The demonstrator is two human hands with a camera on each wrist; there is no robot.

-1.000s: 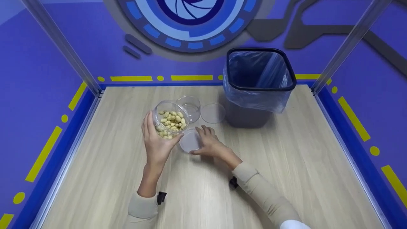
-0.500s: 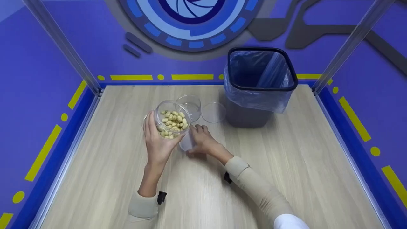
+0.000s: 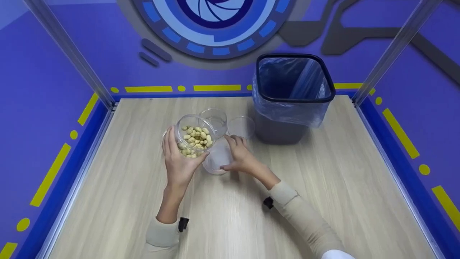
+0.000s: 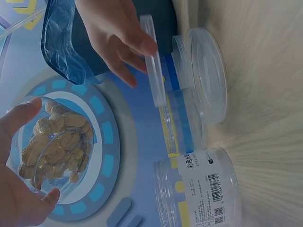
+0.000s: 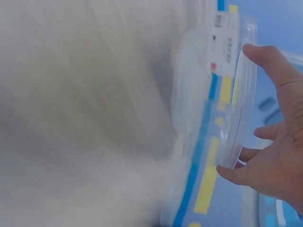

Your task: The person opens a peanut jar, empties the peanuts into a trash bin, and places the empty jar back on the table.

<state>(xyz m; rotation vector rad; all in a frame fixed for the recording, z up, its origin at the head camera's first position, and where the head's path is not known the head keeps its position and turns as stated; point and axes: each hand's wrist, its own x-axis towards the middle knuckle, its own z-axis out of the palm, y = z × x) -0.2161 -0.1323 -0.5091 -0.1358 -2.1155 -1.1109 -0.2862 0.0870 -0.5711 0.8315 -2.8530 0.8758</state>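
Note:
My left hand [image 3: 178, 163] grips a clear plastic jar [image 3: 185, 124] of unshelled peanuts [image 3: 196, 136], raised and tilted, its mouth showing in the head view. Thumb and fingers curl round its side in the left wrist view. Just to its right, my right hand [image 3: 244, 158] pinches a clear round lid [image 4: 154, 66] by its edges. Beneath that, another clear lid [image 4: 207, 78] lies on the table. Behind the peanut jar stands an open clear container [image 3: 215, 120]. A labelled clear jar [image 4: 208, 187] stands on the table, mostly hidden behind my left hand in the head view.
A further clear lid [image 3: 241, 126] lies on the wooden table [image 3: 143, 111] beside a dark bin [image 3: 284, 131] with a bag liner at the back right. Blue panels [image 3: 46, 90] wall the left, back and right sides.
My right hand moved left over the lids, then back right and is now holding one lid above the other. The left hand and peanut jar shifted slightly right.

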